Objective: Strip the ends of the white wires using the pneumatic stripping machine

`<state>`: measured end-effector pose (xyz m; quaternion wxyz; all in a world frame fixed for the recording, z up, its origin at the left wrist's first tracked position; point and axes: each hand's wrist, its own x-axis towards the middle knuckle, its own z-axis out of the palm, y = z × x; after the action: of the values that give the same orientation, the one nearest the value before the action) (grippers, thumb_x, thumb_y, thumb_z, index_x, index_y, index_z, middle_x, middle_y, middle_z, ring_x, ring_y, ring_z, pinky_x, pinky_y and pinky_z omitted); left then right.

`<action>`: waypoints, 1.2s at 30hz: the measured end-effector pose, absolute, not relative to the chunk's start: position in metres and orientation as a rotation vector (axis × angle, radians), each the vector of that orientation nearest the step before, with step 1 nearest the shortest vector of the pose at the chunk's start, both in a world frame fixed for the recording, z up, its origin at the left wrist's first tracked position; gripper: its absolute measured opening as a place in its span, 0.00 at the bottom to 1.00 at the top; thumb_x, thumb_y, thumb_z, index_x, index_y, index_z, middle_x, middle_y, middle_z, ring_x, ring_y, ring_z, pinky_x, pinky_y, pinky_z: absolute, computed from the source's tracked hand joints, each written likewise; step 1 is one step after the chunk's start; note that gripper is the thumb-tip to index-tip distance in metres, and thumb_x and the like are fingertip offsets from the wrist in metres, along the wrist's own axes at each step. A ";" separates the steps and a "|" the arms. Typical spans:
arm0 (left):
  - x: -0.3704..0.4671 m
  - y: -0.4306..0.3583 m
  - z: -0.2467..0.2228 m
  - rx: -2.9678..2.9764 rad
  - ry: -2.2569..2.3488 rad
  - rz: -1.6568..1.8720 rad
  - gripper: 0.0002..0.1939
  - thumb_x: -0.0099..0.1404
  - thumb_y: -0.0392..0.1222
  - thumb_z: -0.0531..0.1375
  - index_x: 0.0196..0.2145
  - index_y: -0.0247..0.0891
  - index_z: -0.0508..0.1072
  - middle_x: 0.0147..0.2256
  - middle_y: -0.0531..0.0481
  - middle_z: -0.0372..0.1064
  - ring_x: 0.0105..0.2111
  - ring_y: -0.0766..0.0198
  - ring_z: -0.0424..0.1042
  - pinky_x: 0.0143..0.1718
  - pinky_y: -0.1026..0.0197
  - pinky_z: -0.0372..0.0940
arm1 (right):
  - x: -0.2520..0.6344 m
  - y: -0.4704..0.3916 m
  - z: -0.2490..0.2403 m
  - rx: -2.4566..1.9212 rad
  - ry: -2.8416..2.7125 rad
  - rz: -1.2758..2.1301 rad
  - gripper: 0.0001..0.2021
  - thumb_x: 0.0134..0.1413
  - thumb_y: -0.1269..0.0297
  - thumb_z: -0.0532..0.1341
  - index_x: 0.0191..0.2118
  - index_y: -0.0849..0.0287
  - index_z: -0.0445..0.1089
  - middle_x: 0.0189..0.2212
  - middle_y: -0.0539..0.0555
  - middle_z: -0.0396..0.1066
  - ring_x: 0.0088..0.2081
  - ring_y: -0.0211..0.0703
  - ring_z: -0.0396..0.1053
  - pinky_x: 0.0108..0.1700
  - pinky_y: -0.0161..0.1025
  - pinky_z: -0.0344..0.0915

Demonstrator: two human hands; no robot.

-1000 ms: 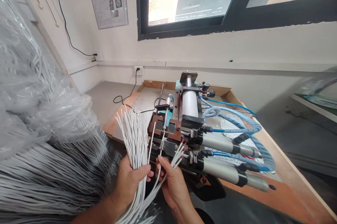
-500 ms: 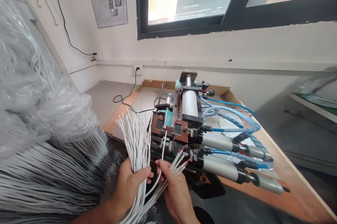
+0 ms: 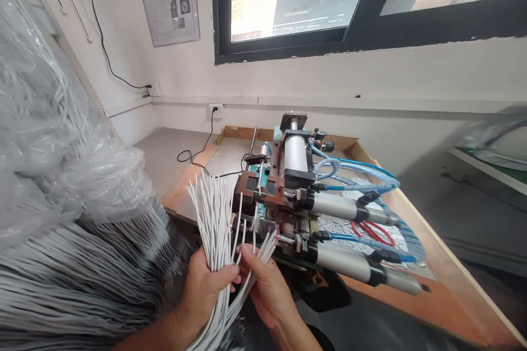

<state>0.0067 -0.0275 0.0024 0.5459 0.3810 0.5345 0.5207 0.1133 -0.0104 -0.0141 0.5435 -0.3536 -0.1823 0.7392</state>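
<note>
A thick bundle of white cables (image 3: pixel 214 224) stands upright in my left hand (image 3: pixel 208 285), fingers and thumb wrapped round it. My right hand (image 3: pixel 263 285) is closed on a smaller group of white cables (image 3: pixel 267 246), some with reddish tips, close to the machine. A few single cables (image 3: pixel 241 230) rise between the two hands. Just beyond them stands the pneumatic wire-stripping machine (image 3: pixel 263 191), with brown clamp plates and silver cylinders. The lower ends of the cables run down below both hands.
Plastic-wrapped piles of grey cables (image 3: pixel 82 274) fill the left side. Silver cylinders (image 3: pixel 349 263) with blue hoses (image 3: pixel 370 175) stick out to the right. White scraps (image 3: pixel 341 227) lie in the wooden-edged tray (image 3: pixel 436 252). A black power cord (image 3: pixel 193 156) crosses the table behind.
My right hand has shifted slightly left, its cables closer to the left bundle. The machine's upper clamp part and cylinder have moved back and left, and a red coiled hose now shows.
</note>
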 end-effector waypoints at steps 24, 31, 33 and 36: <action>0.007 -0.004 0.025 0.880 1.251 1.461 0.09 0.45 0.37 0.64 0.27 0.33 0.73 0.22 0.52 0.71 0.21 0.66 0.66 0.25 0.65 0.62 | 0.109 -0.022 -0.027 -1.052 -0.552 1.283 0.13 0.40 0.56 0.65 0.23 0.62 0.69 0.14 0.46 0.59 0.20 0.35 0.54 0.25 0.34 0.51; 0.011 0.000 0.035 0.867 1.241 1.422 0.07 0.49 0.36 0.63 0.27 0.32 0.71 0.23 0.50 0.72 0.22 0.65 0.68 0.24 0.65 0.63 | 0.111 -0.008 -0.023 -0.921 -0.299 1.445 0.10 0.34 0.62 0.68 0.20 0.62 0.68 0.14 0.44 0.58 0.18 0.31 0.51 0.22 0.32 0.49; 0.012 0.001 0.036 0.866 1.239 1.416 0.07 0.49 0.36 0.63 0.28 0.31 0.71 0.23 0.50 0.72 0.22 0.65 0.68 0.25 0.65 0.64 | 0.112 -0.005 -0.018 -0.890 -0.237 1.490 0.10 0.32 0.64 0.69 0.18 0.62 0.68 0.13 0.43 0.57 0.17 0.30 0.50 0.20 0.31 0.49; 0.013 0.001 0.036 0.873 1.231 1.409 0.08 0.50 0.36 0.62 0.29 0.31 0.71 0.23 0.50 0.71 0.23 0.65 0.68 0.25 0.65 0.64 | 0.112 -0.003 -0.013 -0.862 -0.185 1.535 0.10 0.30 0.65 0.69 0.17 0.62 0.68 0.12 0.43 0.57 0.16 0.30 0.50 0.18 0.31 0.50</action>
<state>0.0126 0.0014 0.0364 0.5128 0.3631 0.5118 0.5859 0.1124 -0.0035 -0.0126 0.6332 -0.3771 -0.0808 0.6711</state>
